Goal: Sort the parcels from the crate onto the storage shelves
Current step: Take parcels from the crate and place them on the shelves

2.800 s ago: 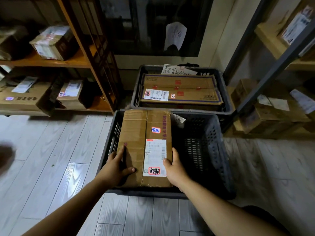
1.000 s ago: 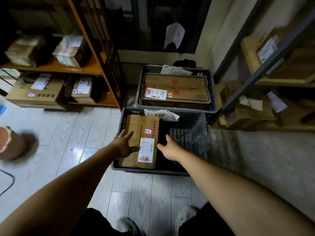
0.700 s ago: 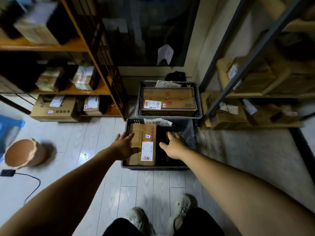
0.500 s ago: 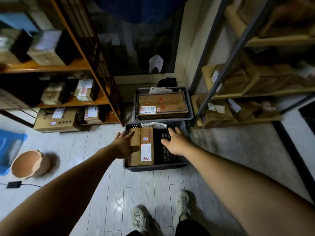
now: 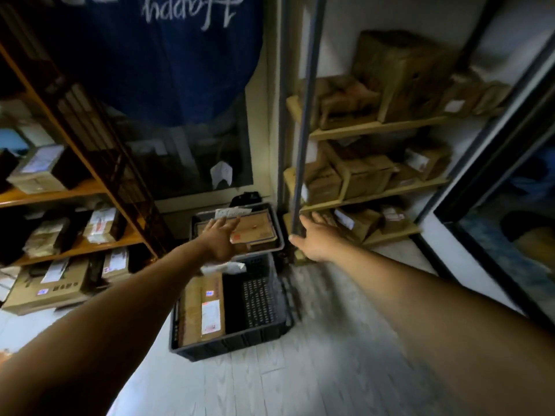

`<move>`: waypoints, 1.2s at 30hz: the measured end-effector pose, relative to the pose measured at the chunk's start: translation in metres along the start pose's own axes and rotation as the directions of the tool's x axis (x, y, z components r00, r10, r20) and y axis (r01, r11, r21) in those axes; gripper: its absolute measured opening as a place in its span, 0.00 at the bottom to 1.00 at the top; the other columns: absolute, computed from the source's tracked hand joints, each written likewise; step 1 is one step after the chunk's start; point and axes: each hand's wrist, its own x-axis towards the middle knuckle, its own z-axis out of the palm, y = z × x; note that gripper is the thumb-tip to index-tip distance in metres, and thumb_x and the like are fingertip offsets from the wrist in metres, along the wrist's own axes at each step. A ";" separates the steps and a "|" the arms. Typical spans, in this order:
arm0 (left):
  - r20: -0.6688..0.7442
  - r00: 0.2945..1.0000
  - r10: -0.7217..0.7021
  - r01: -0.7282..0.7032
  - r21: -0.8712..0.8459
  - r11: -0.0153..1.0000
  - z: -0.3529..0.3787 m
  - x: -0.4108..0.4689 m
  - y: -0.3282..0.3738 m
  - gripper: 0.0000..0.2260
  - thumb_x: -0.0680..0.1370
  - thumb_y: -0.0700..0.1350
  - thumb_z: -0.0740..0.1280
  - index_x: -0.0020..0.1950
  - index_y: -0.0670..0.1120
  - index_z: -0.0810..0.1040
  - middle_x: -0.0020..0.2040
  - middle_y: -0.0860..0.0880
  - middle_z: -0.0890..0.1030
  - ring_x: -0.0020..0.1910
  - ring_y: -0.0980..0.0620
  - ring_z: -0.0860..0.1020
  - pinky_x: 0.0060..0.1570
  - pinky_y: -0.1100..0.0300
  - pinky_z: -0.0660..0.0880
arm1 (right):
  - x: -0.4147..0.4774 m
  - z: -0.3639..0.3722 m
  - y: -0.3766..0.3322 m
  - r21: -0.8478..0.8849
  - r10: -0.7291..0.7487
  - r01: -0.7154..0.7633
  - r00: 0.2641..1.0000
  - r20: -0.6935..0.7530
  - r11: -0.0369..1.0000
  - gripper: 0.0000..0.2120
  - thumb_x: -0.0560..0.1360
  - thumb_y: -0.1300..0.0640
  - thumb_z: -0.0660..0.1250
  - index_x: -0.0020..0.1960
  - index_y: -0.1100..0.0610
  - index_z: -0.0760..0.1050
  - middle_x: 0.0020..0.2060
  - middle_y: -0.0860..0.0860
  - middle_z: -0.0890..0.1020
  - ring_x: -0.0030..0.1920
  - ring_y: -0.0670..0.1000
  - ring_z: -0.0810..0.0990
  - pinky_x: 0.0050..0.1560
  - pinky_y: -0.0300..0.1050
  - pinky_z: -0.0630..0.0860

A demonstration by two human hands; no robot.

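Fig.: L hand (image 5: 220, 239) & R hand (image 5: 316, 240) both spread, empty, clear of crate (image 5: 234, 339); best to grip parcel (image 5: 195, 310) at opp. sides, lift level.

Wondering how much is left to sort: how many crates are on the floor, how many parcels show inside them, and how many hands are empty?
Crates: 2, the near crate and the far crate.
Parcels showing in them: 2, the near parcel and the far parcel.
Empty hands: 2, the left hand and the right hand.
Total: 6.
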 end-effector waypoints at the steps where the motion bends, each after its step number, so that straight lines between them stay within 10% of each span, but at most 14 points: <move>1: -0.017 1.000 0.016 -0.016 -0.001 1.000 -0.004 0.003 0.018 0.38 0.76 0.60 0.63 0.78 0.50 0.47 0.78 0.43 0.45 0.77 0.42 0.42 0.75 0.49 0.44 | -0.008 -0.014 0.015 -0.002 -0.008 0.007 1.000 -0.026 1.000 0.34 0.79 0.37 0.52 0.78 0.51 0.46 0.78 0.53 0.47 0.77 0.57 0.46 0.75 0.51 0.49; 28: -0.388 0.755 0.528 -0.518 0.141 0.844 -0.288 0.144 0.381 0.37 0.76 0.59 0.64 0.77 0.58 0.45 0.79 0.48 0.45 0.77 0.43 0.45 0.74 0.44 0.49 | 0.012 -0.396 0.234 0.103 0.099 -0.047 0.793 -0.601 0.994 0.34 0.79 0.39 0.56 0.78 0.52 0.49 0.77 0.52 0.52 0.76 0.56 0.54 0.74 0.52 0.57; 36: -0.549 0.668 0.502 -0.411 0.290 0.864 -0.361 0.175 0.441 0.38 0.76 0.58 0.64 0.77 0.57 0.44 0.79 0.48 0.44 0.77 0.44 0.42 0.73 0.44 0.47 | 0.055 -0.484 0.269 0.036 -0.007 0.042 0.739 -0.674 0.998 0.33 0.79 0.41 0.57 0.78 0.53 0.50 0.77 0.53 0.53 0.76 0.56 0.53 0.73 0.51 0.56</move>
